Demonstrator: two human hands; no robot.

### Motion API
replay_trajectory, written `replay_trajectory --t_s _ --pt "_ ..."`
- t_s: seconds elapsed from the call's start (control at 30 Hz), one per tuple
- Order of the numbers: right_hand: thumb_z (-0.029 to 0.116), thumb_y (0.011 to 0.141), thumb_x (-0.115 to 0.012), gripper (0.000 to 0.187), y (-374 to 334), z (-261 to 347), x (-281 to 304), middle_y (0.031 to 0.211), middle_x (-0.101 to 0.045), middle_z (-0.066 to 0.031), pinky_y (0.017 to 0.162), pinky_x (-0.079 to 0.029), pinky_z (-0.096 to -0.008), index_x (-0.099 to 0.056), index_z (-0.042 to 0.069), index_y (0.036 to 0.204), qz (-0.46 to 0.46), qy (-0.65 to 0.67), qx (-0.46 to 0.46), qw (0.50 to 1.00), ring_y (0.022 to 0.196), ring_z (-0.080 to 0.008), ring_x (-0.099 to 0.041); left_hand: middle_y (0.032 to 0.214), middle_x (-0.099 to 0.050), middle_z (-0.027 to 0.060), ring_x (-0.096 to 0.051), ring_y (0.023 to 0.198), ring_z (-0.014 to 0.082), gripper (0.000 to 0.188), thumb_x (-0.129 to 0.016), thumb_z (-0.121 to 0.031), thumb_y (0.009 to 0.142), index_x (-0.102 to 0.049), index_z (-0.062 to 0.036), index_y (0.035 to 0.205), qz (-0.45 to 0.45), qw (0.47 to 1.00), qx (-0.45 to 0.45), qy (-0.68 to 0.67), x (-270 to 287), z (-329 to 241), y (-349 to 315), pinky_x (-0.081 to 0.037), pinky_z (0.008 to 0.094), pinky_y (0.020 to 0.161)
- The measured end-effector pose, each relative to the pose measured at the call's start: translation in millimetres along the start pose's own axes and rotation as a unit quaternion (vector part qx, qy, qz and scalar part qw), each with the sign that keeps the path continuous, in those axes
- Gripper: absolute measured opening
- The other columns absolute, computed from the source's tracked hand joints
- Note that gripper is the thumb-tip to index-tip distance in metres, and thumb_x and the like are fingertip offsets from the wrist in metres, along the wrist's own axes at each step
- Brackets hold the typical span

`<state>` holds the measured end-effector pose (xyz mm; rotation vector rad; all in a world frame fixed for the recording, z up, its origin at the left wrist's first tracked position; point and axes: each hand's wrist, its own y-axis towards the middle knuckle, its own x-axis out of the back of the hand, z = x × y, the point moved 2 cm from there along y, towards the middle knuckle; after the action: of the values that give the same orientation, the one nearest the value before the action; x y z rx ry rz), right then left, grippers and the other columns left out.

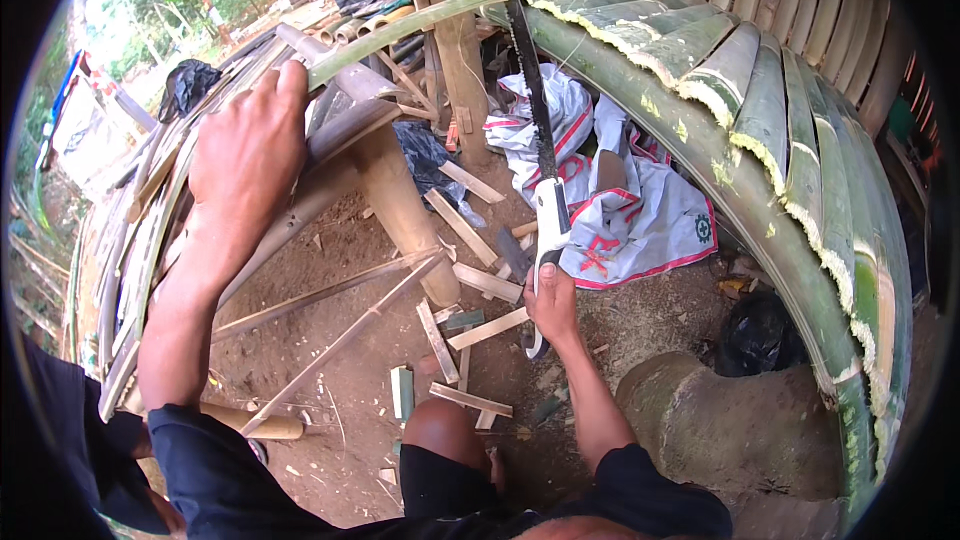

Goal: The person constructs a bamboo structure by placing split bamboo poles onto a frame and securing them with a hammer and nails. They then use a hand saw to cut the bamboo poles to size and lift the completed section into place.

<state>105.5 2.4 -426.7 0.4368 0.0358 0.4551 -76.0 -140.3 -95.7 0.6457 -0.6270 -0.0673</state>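
My left hand [250,145] is closed around the near end of a long green bamboo strip [400,28], which slants up and away to the right. My right hand [552,302] grips the handle of a pruning saw [551,212] with a white and black grip. Its dark toothed blade points up and away. Near its upper part, the blade crosses beside the strip's far end; whether they touch I cannot tell. Below the strip stands a thick bamboo post [400,200] that holds up a bamboo rail [335,135].
A row of split green bamboo [725,75] lies along a curved pole [640,90] on the right. Bundled strips [130,210] rest at the left. White sacks [640,225] and bamboo offcuts [460,225] lie on the dirt. A person's dark clothing [75,440] shows lower left.
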Motion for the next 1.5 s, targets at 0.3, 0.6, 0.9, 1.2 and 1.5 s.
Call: replay_trajectory --t_s 0.3,0.6,0.9,1.2,1.5 --pt "0.051 0.101 -0.036 0.053 38.5 32.6 1.4 0.055 -0.041 0.0029 0.042 -0.031 -0.0245 -0.047 0.006 0.075 0.034 0.117 -0.07 0.99 0.045 -0.0068 -0.039 0.082 -0.065 0.0135 -0.07 0.07 0.0297 0.007 -0.045 -0.011 0.093 -0.048 -0.0051 0.094 -0.033 0.999 0.003 -0.003 0.2 0.4 -5.3 -0.055 0.042 0.052" --pt "0.047 0.103 -0.035 0.054 38.3 32.4 -6.8 0.056 -0.044 0.0002 0.048 -0.035 -0.0299 -0.048 0.005 0.071 -0.015 0.005 0.013 1.0 0.051 -0.0103 -0.043 0.084 -0.064 0.012 -0.07 0.072 0.0248 0.009 -0.048 -0.009 0.09 -0.052 -0.0046 0.097 0.008 1.0 -0.003 -0.01 7.1 1.3 -1.9 -0.055 0.0359 0.051" --pt "0.048 0.101 -0.038 0.054 60.9 18.5 -0.6 0.058 -0.044 -0.0014 0.051 -0.037 -0.0308 -0.057 0.002 0.081 0.036 0.071 -0.046 0.996 0.054 -0.013 -0.044 0.082 -0.063 0.0098 -0.069 0.068 0.0235 0.009 -0.047 -0.01 0.092 -0.053 -0.0052 0.096 -0.018 1.0 -0.003 -0.011 -4.7 -5.5 -17.7 -0.055 0.0361 0.051" --pt "0.04 0.103 -0.034 0.048 58.8 21.9 1.3 0.058 -0.045 -0.0041 0.047 -0.036 -0.0322 -0.051 0.002 0.079 0.02 -0.031 0.013 0.999 0.05 -0.0149 -0.045 0.08 -0.061 0.0117 -0.068 0.069 0.0276 0.007 -0.048 -0.011 0.092 -0.051 -0.0046 0.092 -0.012 0.998 0.028 -0.05 -0.6 -10.1 -8.7 -0.055 0.0394 0.054" --pt "0.04 0.105 -0.031 0.051 103.4 63.7 -9.8 0.059 -0.042 -0.0027 0.046 -0.033 -0.0319 -0.054 0.003 0.079 0.001 -0.04 0.051 0.998 0.049 -0.0126 -0.038 0.085 -0.063 0.0156 -0.068 0.072 0.0328 0.008 -0.045 -0.011 0.093 -0.048 -0.0053 0.097 -0.001 0.995 0.033 -0.098 -19.9 -2.8 -7.2 -0.053 0.0442 0.056"
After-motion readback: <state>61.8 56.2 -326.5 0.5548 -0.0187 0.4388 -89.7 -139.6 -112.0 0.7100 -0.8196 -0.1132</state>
